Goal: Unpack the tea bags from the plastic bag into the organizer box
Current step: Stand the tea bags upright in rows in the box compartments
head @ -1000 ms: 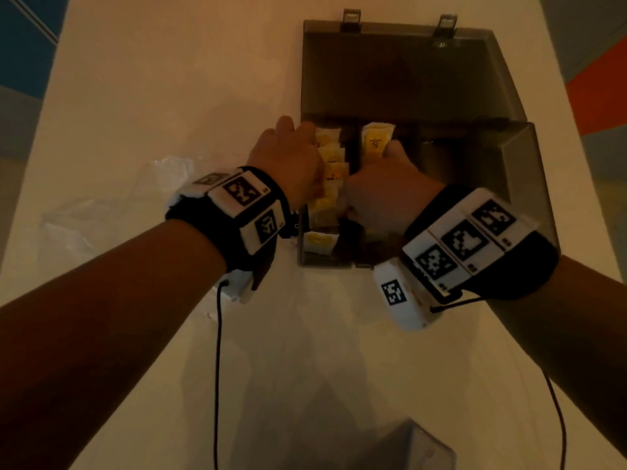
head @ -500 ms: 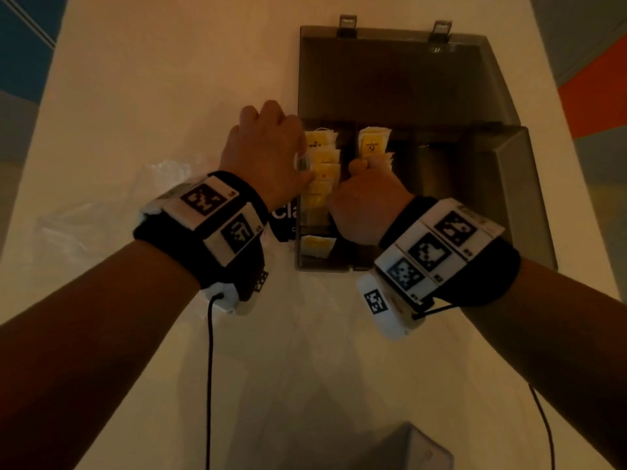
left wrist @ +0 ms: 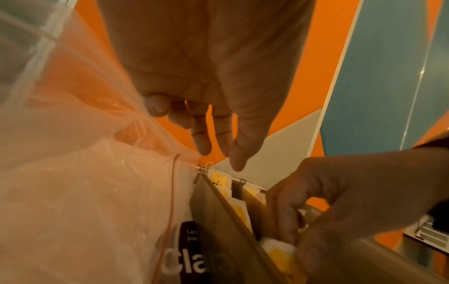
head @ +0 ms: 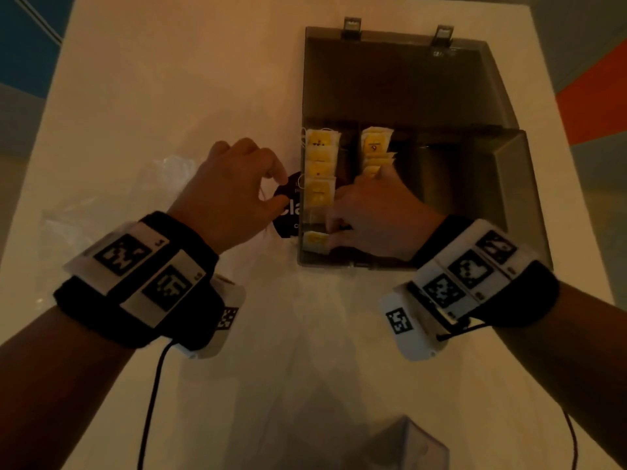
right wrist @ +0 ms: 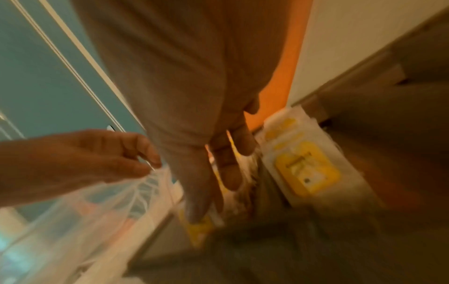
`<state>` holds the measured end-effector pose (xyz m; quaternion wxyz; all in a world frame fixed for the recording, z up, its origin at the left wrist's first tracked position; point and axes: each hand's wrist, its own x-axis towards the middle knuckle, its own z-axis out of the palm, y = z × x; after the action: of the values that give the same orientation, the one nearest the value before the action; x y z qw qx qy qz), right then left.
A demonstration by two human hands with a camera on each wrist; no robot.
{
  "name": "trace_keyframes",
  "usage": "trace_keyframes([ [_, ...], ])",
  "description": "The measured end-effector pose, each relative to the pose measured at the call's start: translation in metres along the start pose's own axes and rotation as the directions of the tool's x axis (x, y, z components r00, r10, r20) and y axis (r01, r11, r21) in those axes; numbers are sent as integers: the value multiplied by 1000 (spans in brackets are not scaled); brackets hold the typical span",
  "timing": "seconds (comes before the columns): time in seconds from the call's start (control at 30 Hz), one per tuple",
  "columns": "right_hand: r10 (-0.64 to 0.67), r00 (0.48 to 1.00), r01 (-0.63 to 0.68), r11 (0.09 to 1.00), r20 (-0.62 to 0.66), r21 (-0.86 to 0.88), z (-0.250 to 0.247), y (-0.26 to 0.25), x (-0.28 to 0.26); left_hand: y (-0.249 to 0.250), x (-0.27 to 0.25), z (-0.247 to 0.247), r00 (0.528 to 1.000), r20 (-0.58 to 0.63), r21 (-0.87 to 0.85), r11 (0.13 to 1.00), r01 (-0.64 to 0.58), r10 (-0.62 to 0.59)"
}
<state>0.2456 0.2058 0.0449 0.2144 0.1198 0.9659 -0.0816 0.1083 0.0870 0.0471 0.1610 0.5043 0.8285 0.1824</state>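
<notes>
Our tea bags (head: pixel 319 164) stand in rows at the box's (head: pixel 515 198) left edge. Right hand (head: pixel 369 215) nips one tea bag (head: pixel 314 239) at the near-left corner, left hand (head: pixel 234 195) pinches the plastic bag (head: pixel 112 212). Probably feather-light, soft paper, so we'd grip flat faces gently.

Plastic bag (head: pixel 112 198) lies left of, perhaps touching, the organizer box (head: pixel 515 191); tea bags (head: pixel 319 164) in its left compartments

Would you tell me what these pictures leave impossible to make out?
- Head view: the right hand covers the near half of the second compartment of the organizer box.
- Head, left wrist views: the box wall cuts off the plastic bag label.
- Right wrist view: motion blur hides the tea bag print and whether the fingers grip.
</notes>
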Motion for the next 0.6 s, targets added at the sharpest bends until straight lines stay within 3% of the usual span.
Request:
trace_keyframes([
  [0.17, 164, 982, -163, 987, -92, 16, 3, 13, 25, 2, -1, 0, 999, -37, -49, 999, -4, 2],
  [0.27, 171, 980, -177, 983, -100, -55, 3, 14, 31, 8, -4, 5, 999, -21, -28, 999, -25, 24],
  [0.37, 175, 980, -176, 984, -90, -4, 0, 14, 28, 31, -15, 12, 969, 40, 122, 962, -246, 243],
  [0.43, 188, 975, -174, 978, -118, 116, -3, 17, 25, 41, -21, 19, 931, 122, 183, 915, -361, 343],
  [0.47, 218, 965, -181, 956, -146, 231, -4, 19, 25, 42, -24, 24, 925, 178, 167, 916, -365, 336],
  [0.53, 303, 937, -180, 845, -173, 504, -6, 23, 26, 40, -27, 31, 930, 210, 164, 927, -337, 301],
  [0.6, 341, 932, -171, 710, -122, 683, -11, 23, 28, 39, -30, 31, 937, 221, 133, 944, -303, 270],
])
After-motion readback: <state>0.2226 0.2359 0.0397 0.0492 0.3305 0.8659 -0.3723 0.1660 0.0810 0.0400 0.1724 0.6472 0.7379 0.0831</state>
